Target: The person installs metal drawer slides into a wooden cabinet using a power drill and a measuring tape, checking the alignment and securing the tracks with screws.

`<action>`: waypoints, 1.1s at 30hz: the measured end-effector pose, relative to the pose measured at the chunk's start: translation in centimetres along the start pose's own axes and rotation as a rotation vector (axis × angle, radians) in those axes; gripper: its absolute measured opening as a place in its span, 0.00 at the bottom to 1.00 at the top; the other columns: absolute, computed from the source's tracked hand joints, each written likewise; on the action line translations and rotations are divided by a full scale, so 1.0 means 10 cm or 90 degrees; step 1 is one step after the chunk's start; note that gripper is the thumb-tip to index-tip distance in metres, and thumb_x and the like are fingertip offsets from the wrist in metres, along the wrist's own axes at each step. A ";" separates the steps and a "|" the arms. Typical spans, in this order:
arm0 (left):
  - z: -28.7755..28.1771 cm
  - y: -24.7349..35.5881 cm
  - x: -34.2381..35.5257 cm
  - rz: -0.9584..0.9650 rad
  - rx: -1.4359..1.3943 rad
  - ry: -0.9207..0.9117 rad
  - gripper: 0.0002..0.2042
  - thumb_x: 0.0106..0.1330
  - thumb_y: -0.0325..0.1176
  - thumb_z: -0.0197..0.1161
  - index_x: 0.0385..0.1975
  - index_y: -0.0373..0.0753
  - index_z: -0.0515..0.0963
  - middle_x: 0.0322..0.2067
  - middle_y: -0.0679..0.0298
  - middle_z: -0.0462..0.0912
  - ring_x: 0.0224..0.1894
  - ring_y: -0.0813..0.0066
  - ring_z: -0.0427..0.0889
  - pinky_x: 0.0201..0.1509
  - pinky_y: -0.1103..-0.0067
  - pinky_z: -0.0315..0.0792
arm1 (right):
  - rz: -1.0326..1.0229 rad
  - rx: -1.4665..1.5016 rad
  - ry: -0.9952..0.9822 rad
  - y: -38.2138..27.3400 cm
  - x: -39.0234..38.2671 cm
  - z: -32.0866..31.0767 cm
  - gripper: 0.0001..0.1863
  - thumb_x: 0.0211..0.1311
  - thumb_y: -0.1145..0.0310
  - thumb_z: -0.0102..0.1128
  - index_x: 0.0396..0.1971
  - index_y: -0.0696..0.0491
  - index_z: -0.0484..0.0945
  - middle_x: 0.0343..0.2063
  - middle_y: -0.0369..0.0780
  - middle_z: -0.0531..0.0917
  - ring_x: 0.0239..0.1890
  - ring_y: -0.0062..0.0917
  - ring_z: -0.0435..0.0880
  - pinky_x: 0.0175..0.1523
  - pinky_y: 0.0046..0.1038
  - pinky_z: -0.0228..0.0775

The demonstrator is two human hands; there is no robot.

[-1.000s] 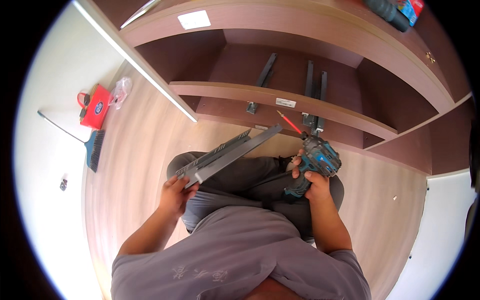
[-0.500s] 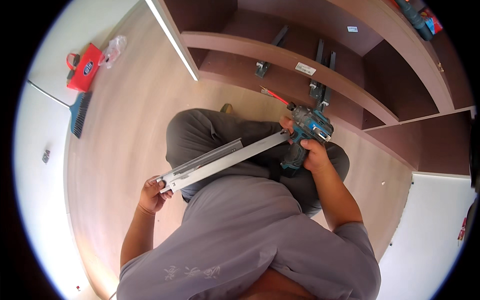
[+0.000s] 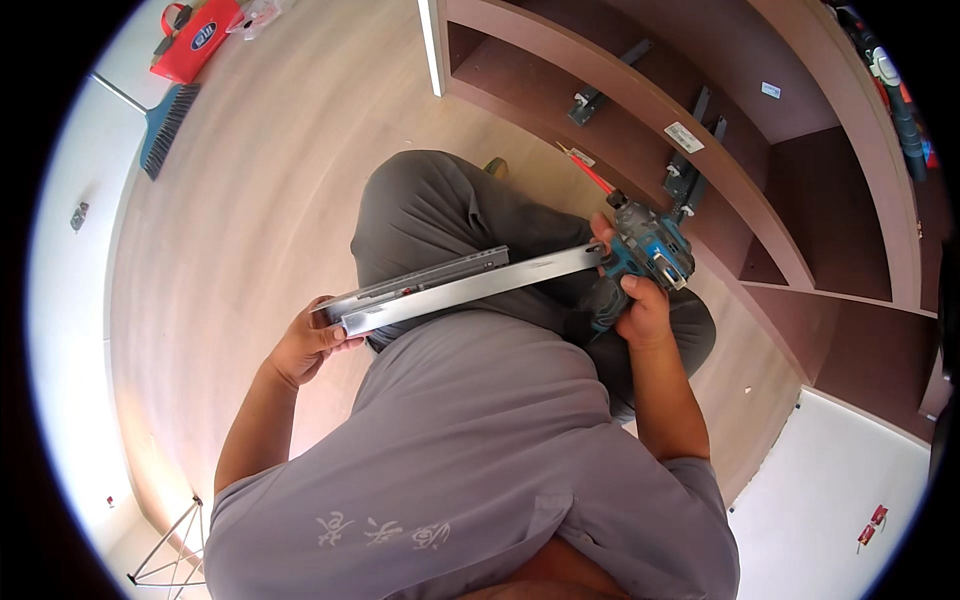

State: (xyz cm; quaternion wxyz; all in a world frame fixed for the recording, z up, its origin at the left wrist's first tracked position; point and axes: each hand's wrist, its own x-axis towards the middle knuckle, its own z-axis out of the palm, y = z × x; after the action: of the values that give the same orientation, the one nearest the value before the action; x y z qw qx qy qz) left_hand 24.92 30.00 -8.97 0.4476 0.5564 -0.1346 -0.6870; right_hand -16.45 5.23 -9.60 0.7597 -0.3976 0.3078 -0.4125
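Observation:
My left hand (image 3: 308,345) grips the near left end of a silver metal drawer slide (image 3: 465,288), held crosswise over my lap. Its far end reaches up to the right, touching or just beside my right hand (image 3: 643,310). That hand is wrapped round the handle of a black and teal cordless drill (image 3: 655,248), with a long red bit (image 3: 590,170) pointing up and left toward the brown cabinet (image 3: 830,170). Inside the cabinet are dark metal slides (image 3: 685,168), with another (image 3: 607,85) farther left.
A broom (image 3: 165,130), red bag (image 3: 190,45) and clear plastic bag (image 3: 258,15) are at upper left. A wire frame (image 3: 165,560) stands at lower left. A white panel (image 3: 810,470) is at lower right. Dark and red items (image 3: 905,110) sit on the cabinet's upper ledge.
The drawer slide has swung lower and flatter across my lap, its shiny face turned up. My left hand has moved down and left. The view has turned, shifting the cabinet right.

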 end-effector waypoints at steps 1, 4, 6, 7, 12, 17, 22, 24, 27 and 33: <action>-0.01 -0.02 0.00 0.007 0.014 0.006 0.45 0.52 0.47 0.83 0.63 0.29 0.65 0.57 0.51 0.79 0.56 0.59 0.84 0.62 0.67 0.78 | 0.008 0.002 0.001 -0.01 0.01 0.03 0.40 0.44 0.62 0.67 0.63 0.58 0.74 0.69 0.54 0.71 0.74 0.38 0.66 0.77 0.37 0.52; -0.02 -0.03 0.02 -0.002 0.008 -0.026 0.44 0.51 0.43 0.84 0.62 0.26 0.65 0.55 0.48 0.79 0.55 0.59 0.84 0.60 0.69 0.79 | 0.021 0.009 0.003 -0.02 0.00 0.11 0.41 0.43 0.62 0.67 0.63 0.58 0.74 0.69 0.53 0.71 0.74 0.36 0.66 0.73 0.33 0.56; 0.00 -0.03 0.01 -0.010 0.006 -0.023 0.45 0.51 0.42 0.84 0.63 0.25 0.64 0.56 0.47 0.79 0.55 0.58 0.85 0.60 0.69 0.78 | 0.025 0.014 -0.001 0.00 0.00 0.14 0.40 0.43 0.62 0.67 0.62 0.58 0.75 0.69 0.52 0.72 0.74 0.35 0.66 0.71 0.31 0.57; 0.02 -0.03 0.00 -0.014 0.005 -0.022 0.46 0.50 0.42 0.84 0.63 0.24 0.64 0.56 0.46 0.79 0.54 0.58 0.85 0.60 0.68 0.78 | 0.024 0.016 -0.004 0.00 0.01 0.15 0.39 0.43 0.62 0.67 0.62 0.58 0.75 0.69 0.52 0.72 0.74 0.35 0.66 0.70 0.30 0.58; 0.02 -0.03 -0.04 -0.024 0.037 -0.061 0.47 0.49 0.42 0.84 0.65 0.24 0.64 0.55 0.47 0.80 0.55 0.58 0.85 0.64 0.67 0.75 | 0.059 0.019 -0.029 0.07 0.05 0.15 0.39 0.44 0.62 0.66 0.61 0.59 0.77 0.69 0.51 0.72 0.76 0.35 0.63 0.72 0.28 0.53; -0.02 -0.09 -0.10 -0.058 0.071 -0.066 0.43 0.50 0.38 0.84 0.64 0.26 0.68 0.53 0.52 0.83 0.54 0.64 0.83 0.63 0.70 0.72 | 0.085 0.045 -0.036 0.09 0.08 0.17 0.38 0.44 0.62 0.66 0.61 0.59 0.77 0.68 0.51 0.73 0.78 0.37 0.60 0.76 0.30 0.49; 0.17 0.03 -0.04 -0.131 0.289 -0.164 0.44 0.48 0.40 0.85 0.65 0.30 0.69 0.51 0.55 0.84 0.55 0.66 0.80 0.62 0.72 0.70 | 0.089 0.083 -0.115 0.21 0.11 0.23 0.41 0.45 0.67 0.64 0.66 0.60 0.70 0.66 0.53 0.75 0.75 0.39 0.66 0.79 0.37 0.51; 0.27 0.10 -0.01 -0.089 0.427 -0.144 0.43 0.49 0.41 0.84 0.64 0.31 0.70 0.49 0.56 0.85 0.55 0.65 0.80 0.61 0.72 0.71 | 0.076 0.076 -0.138 0.19 0.15 0.25 0.43 0.45 0.69 0.63 0.68 0.60 0.66 0.66 0.53 0.75 0.73 0.40 0.69 0.79 0.38 0.53; 0.38 0.20 -0.02 -0.126 0.593 -0.100 0.39 0.51 0.44 0.83 0.61 0.32 0.72 0.47 0.54 0.85 0.53 0.61 0.81 0.58 0.70 0.72 | 0.073 0.072 -0.154 0.18 0.18 0.24 0.43 0.44 0.67 0.64 0.66 0.61 0.68 0.67 0.54 0.73 0.74 0.42 0.67 0.80 0.40 0.49; 0.41 0.20 -0.20 -0.106 0.799 0.096 0.24 0.51 0.40 0.82 0.44 0.36 0.81 0.33 0.53 0.87 0.38 0.58 0.86 0.45 0.68 0.78 | 0.071 0.116 -0.092 0.10 0.17 0.17 0.40 0.43 0.61 0.66 0.61 0.62 0.74 0.68 0.56 0.69 0.78 0.48 0.58 0.82 0.43 0.39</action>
State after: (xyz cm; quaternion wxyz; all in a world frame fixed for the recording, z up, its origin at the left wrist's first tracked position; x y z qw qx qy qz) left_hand 22.15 29.15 -4.90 -0.0098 0.7679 -0.4361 -0.4691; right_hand -13.94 4.72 -9.83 0.8348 -0.3376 0.2352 -0.3659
